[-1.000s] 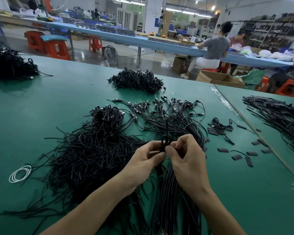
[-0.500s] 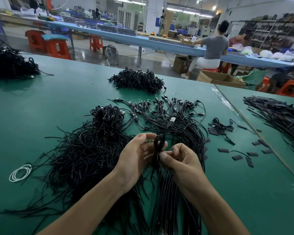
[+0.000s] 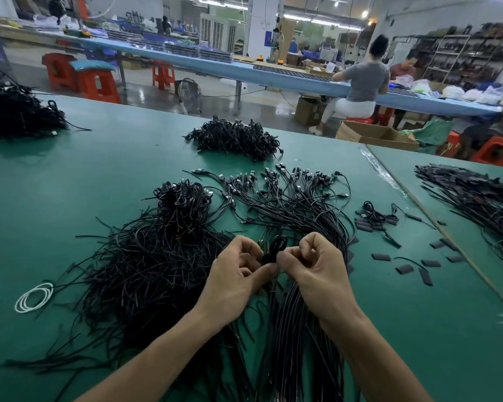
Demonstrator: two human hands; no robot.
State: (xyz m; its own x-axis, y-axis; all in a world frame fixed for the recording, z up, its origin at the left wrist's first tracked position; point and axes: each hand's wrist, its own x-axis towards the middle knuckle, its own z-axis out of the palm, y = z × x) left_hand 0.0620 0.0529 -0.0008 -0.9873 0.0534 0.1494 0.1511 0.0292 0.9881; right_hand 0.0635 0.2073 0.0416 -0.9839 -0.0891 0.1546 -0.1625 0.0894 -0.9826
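Black cable, wound into a small coil (image 3: 276,247), sits just below the middle of the frame, pinched from both sides. The left hand (image 3: 234,275) grips it between thumb and curled fingers, and the right hand (image 3: 317,274) nips it with thumb and forefinger, the other fingers folded in. The coil is lifted just above a bundle of straight cables (image 3: 296,338) that runs down to the bottom edge. The step looks like binding the coil, though the hands cover its waist and I cannot tell whether a tie is round it yet. To do it well, hold the pinch firm at the waist so the loops cannot spring apart, lay each wrap close and flat, and lift the loose end clear of the strands beneath so none gets caught in. Room is tight on the left, where a heap of black strips (image 3: 145,274) lies close, with a mound of coiled cables (image 3: 183,201) above it. To the right, short black sleeves (image 3: 404,268) scatter toward the seam (image 3: 447,236) where the green table (image 3: 70,175) meets its neighbour. The bare green at lower right looks the safest place to swing a wrist or set the coil down. A white ring (image 3: 34,297) lies far left, well apart.
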